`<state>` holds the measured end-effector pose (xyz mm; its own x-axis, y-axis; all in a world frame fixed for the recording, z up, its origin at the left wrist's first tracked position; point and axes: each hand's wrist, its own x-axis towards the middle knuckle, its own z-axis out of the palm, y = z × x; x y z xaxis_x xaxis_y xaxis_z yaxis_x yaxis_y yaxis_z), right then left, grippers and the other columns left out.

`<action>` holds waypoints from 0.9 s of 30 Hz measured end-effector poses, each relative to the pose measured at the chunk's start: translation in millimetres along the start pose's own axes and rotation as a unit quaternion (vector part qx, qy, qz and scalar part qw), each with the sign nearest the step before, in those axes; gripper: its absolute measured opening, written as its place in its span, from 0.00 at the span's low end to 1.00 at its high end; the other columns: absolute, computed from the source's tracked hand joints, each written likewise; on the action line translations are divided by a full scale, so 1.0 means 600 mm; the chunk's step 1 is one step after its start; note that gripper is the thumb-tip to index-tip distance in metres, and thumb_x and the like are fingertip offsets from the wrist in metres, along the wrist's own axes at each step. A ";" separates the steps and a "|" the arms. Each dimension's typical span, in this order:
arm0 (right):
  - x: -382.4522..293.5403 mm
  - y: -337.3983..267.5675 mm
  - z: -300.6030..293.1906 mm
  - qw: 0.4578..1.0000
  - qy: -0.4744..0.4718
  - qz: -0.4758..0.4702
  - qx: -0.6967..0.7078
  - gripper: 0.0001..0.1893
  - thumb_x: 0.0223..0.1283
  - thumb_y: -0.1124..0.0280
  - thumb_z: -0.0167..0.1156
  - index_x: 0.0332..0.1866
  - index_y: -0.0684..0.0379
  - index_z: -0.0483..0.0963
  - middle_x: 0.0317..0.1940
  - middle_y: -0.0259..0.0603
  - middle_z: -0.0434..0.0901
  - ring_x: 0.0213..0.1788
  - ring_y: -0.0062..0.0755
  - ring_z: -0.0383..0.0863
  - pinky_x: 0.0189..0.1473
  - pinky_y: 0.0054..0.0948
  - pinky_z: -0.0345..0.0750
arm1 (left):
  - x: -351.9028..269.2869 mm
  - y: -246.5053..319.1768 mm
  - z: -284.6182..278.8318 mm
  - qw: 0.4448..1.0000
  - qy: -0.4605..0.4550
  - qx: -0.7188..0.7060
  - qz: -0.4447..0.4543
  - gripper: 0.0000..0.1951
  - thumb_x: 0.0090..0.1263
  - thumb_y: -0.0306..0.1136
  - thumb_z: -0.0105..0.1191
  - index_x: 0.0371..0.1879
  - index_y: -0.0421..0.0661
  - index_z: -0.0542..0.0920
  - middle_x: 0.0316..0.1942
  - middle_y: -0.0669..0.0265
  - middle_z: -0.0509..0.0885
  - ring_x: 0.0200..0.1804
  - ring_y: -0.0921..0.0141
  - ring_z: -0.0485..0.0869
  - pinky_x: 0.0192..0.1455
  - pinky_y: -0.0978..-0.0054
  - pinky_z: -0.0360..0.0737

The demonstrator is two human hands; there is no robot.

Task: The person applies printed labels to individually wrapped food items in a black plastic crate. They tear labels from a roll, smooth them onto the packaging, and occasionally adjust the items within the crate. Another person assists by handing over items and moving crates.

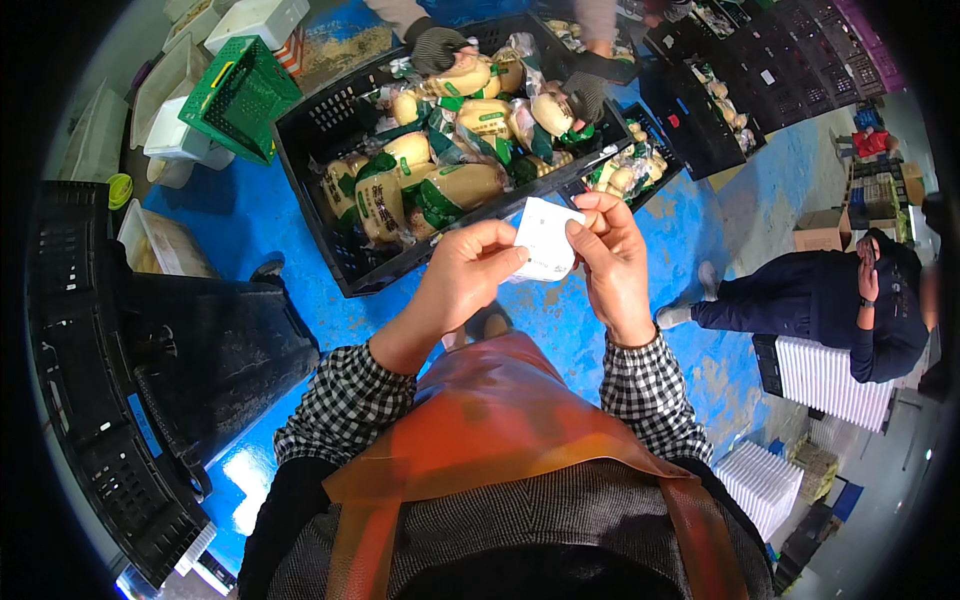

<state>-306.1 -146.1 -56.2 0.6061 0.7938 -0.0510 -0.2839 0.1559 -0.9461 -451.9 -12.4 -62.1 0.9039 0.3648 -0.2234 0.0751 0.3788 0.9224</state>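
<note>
Between my two hands is a small white paper label (546, 244) that bears print. My left hand (474, 262) pinches its left edge between thumb and finger. At the upper right edge my right hand (611, 251) grips it the same way. Just beyond stands a black plastic crate (360, 281) holding several plastic-wrapped pale vegetables, possibly lotus root (461, 187), in bags with green print. A co-worker's gloved hand (439, 52) rests on a bag at the crate's far side. The co-worker's other gloved hand (589, 97) touches a bag near the right end.
A green crate (232, 97) and white foam boxes (259, 22) stand at far left. A black bin (217, 360) and a stack of black crates (82, 315) flank my left. More black crates (765, 75) fill the far right. A person in dark clothes (810, 292) stands at right.
</note>
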 end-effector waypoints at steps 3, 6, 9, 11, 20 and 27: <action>0.013 0.013 0.013 0.995 0.008 0.032 0.091 0.08 0.69 0.80 0.55 0.50 0.61 0.72 0.34 0.30 0.80 0.30 0.14 0.76 0.30 0.17 0.72 | 0.010 0.011 0.014 0.987 0.022 -0.151 -0.044 0.09 0.73 0.24 0.54 0.49 0.38 0.80 0.42 0.63 0.85 0.42 0.73 0.84 0.42 0.76 0.84; 0.028 0.026 0.002 0.975 0.011 0.135 0.178 0.06 0.69 0.80 0.53 0.47 0.64 0.75 0.37 0.37 0.82 0.34 0.22 0.82 0.36 0.22 0.80 | 0.025 -0.007 0.008 0.991 0.009 -0.136 0.008 0.09 0.72 0.22 0.54 0.48 0.36 0.80 0.46 0.59 0.85 0.46 0.70 0.85 0.48 0.72 0.85; 0.051 0.044 -0.018 0.953 -0.019 0.194 0.231 0.07 0.68 0.79 0.53 0.47 0.66 0.76 0.39 0.43 0.82 0.37 0.28 0.84 0.41 0.27 0.84 | 0.045 -0.018 0.004 0.996 0.041 -0.066 0.037 0.08 0.72 0.23 0.55 0.47 0.36 0.81 0.43 0.61 0.86 0.42 0.72 0.85 0.44 0.74 0.84; 0.065 0.048 -0.026 0.951 -0.023 0.208 0.228 0.08 0.68 0.79 0.53 0.48 0.66 0.76 0.39 0.43 0.83 0.36 0.27 0.84 0.40 0.26 0.84 | 0.063 -0.019 0.005 0.996 0.068 -0.039 0.047 0.08 0.72 0.24 0.56 0.45 0.36 0.82 0.40 0.62 0.87 0.39 0.73 0.85 0.42 0.75 0.84; 0.181 0.008 -0.103 0.934 -0.174 -0.171 -0.262 0.09 0.58 0.77 0.66 0.43 0.63 0.78 0.39 0.36 0.77 0.46 0.27 0.75 0.49 0.27 0.73 | 0.175 -0.020 0.039 0.979 0.198 -0.005 0.055 0.07 0.72 0.29 0.58 0.38 0.37 0.82 0.31 0.67 0.85 0.31 0.79 0.82 0.34 0.80 0.79; 0.277 0.019 -0.202 0.914 -0.129 -0.214 -0.318 0.05 0.61 0.86 0.59 0.37 0.64 0.75 0.35 0.39 0.77 0.34 0.26 0.75 0.35 0.23 0.73 | 0.210 -0.033 0.057 0.965 0.254 0.054 0.031 0.14 0.76 0.40 0.55 0.36 0.40 0.80 0.25 0.73 0.79 0.26 0.83 0.74 0.27 0.82 0.70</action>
<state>-118.4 -83.6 -114.2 0.3424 0.8648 0.3673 0.4785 0.1760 -0.8603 -325.3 -2.9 -98.0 0.5865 0.7645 -0.2675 0.0962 0.2621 0.9602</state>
